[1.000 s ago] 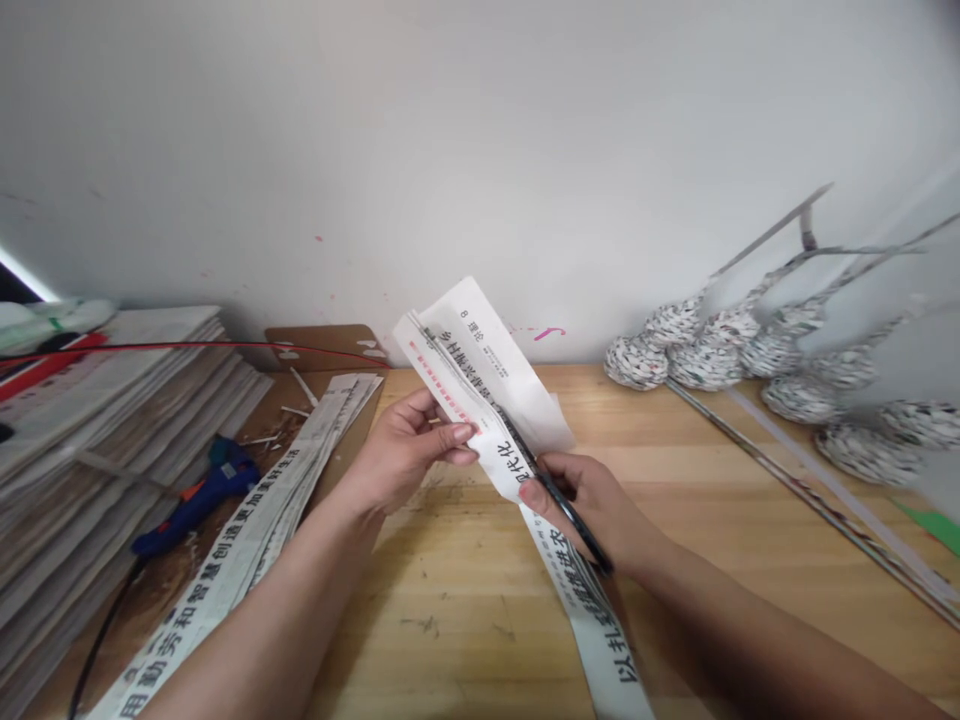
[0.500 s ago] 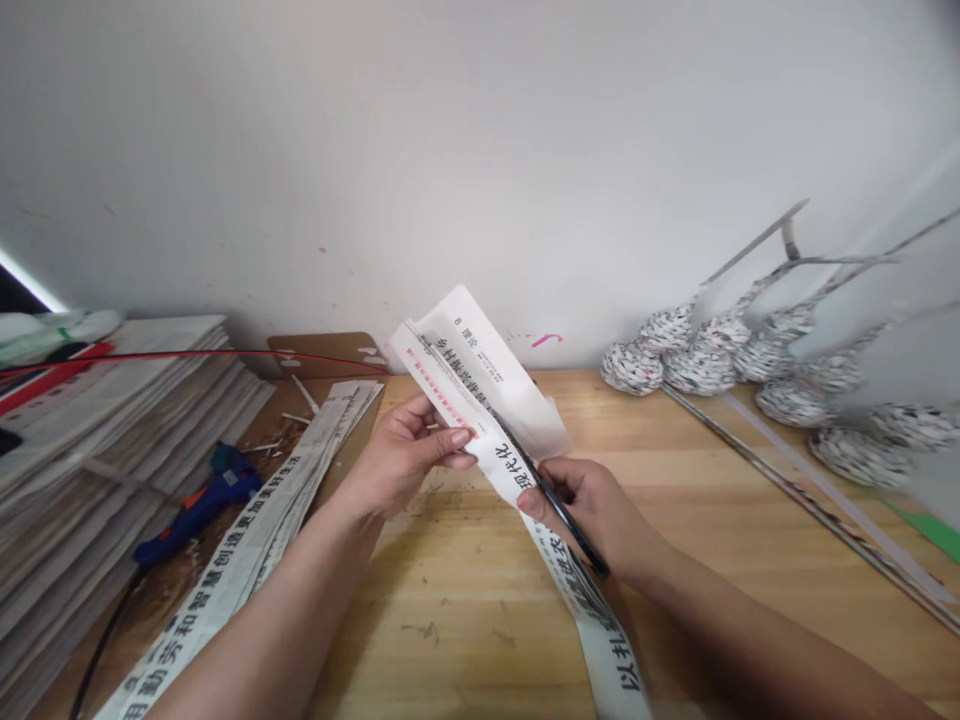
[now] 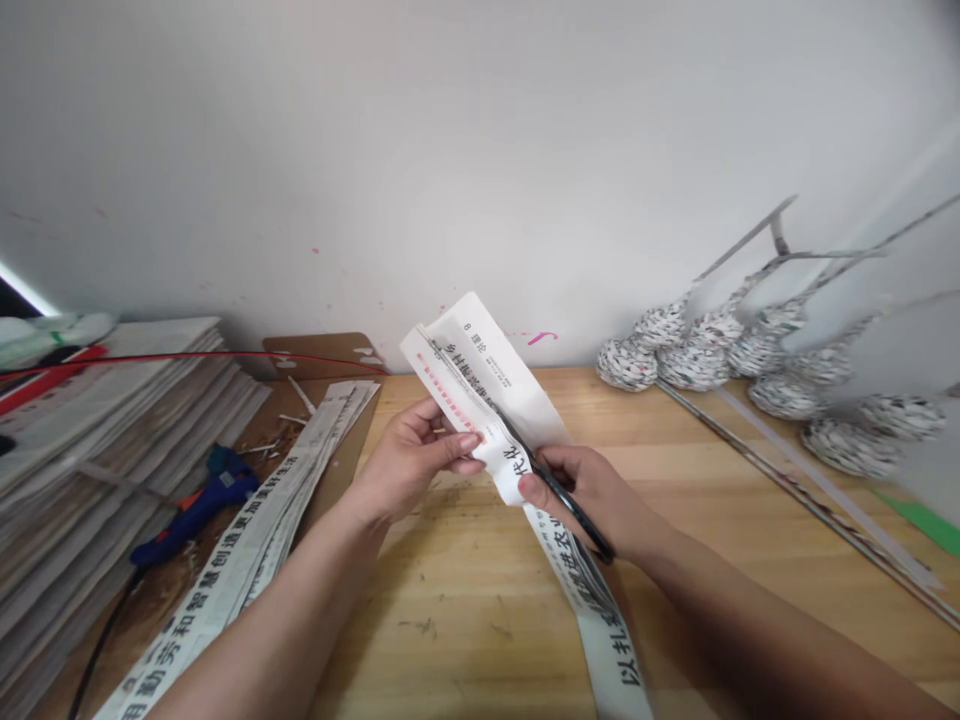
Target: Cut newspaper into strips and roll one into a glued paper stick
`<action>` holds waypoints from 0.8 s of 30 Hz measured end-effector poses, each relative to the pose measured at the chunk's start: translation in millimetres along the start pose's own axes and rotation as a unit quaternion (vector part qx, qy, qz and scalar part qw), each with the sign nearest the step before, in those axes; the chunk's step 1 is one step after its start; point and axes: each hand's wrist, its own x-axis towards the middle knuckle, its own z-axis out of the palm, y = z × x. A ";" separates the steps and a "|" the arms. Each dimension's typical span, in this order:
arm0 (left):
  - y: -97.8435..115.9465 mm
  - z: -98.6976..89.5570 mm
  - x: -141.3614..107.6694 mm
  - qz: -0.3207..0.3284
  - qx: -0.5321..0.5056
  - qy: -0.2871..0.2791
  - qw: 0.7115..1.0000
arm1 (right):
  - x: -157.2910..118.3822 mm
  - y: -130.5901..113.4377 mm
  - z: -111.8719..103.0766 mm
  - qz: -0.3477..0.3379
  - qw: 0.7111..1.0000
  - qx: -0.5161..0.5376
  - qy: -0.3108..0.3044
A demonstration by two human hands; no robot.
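Between my hands a folded newspaper strip (image 3: 506,375) is held up at a slant above the wooden table. My left hand (image 3: 420,450) pinches its lower edge between thumb and fingers. My right hand (image 3: 589,500) is closed round a slim black cutting tool (image 3: 566,497), whose front end lies along the paper's fold; I cannot make out its exact kind. The right thumb presses the printed paper. From beneath it, a long newspaper tail (image 3: 592,610) hangs toward the near table edge.
Left, newspaper strips (image 3: 247,530) lie by a blue glue gun (image 3: 199,500) and a tall newspaper stack (image 3: 135,440). Woven paper gourds (image 3: 694,360) line the right back, with long thin paper rods (image 3: 795,485) before them. A white wall (image 3: 480,180) stands behind.
Both hands and the paper have shifted slightly right in view. Near my right thumb the paper now bulges more, and its upper flap has tilted. Both grips are kept.
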 end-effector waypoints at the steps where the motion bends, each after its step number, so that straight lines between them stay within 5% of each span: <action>1: 0.0 0.1 -0.3 0.001 0.000 0.000 1.000 | -0.1 -0.6 0.1 -0.002 1.000 -0.002 0.002; 17: -0.1 -0.1 -0.9 0.007 0.000 0.010 1.000 | -6.2 7.5 4.5 -0.003 0.999 0.053 0.003; 24: -2.5 2.4 -3.5 -0.003 0.019 -0.036 0.999 | -4.0 0.8 3.9 -0.018 1.000 0.022 0.014</action>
